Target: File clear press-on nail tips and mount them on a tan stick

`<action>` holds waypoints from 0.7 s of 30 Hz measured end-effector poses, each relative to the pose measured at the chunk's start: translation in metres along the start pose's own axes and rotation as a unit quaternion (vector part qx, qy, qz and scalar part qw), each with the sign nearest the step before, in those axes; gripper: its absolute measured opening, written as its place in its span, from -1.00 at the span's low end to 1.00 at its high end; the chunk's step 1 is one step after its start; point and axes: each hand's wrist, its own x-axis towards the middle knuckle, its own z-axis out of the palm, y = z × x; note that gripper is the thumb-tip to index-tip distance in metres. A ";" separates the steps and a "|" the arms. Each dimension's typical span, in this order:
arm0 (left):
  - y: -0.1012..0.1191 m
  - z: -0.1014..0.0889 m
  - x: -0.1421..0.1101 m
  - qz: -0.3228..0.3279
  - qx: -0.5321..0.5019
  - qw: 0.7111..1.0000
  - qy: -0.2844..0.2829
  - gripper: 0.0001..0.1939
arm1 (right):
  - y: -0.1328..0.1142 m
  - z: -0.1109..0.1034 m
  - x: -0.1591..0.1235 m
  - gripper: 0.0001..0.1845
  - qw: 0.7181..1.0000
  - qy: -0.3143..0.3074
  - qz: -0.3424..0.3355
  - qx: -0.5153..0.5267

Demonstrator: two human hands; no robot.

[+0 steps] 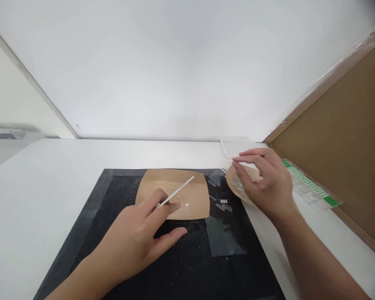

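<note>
My left hand (140, 233) reaches over a brown paper tray (195, 193). A thin white stick (183, 186) is held between its index and middle fingers, while the thumb stays apart. Small pale bits and a white dot (187, 204) lie on the tray. My right hand (265, 179) is raised above a round brown paper piece (233, 177), hiding much of it. Its thumb and fingertips come together in a pinch; whatever is between them is too small to name. Just behind those fingertips is a clear plastic piece (237, 145) with a whitish edge.
A black mat (181, 266) lies under the tray on the white table (43, 200). Clear slips (223, 207), white ovals (223, 201) and a transparent film (225, 237) rest on its right. Clear packaging with a green strip (312, 183) leans near a cardboard box (346, 125).
</note>
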 end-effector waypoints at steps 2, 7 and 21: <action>-0.002 0.002 -0.004 0.003 0.023 0.999 -0.031 -0.68 | 0.015 -0.003 0.002 -0.88 0.999 -0.010 0.035 -0.036; -0.002 0.007 -0.007 0.018 0.080 0.992 -0.091 -0.76 | 0.040 -0.003 0.001 -0.84 0.993 -0.039 0.082 -0.078; 0.006 0.005 -0.004 0.016 0.069 0.994 -0.078 -0.73 | 0.061 -0.005 -0.002 -0.72 0.980 -0.150 0.106 -0.081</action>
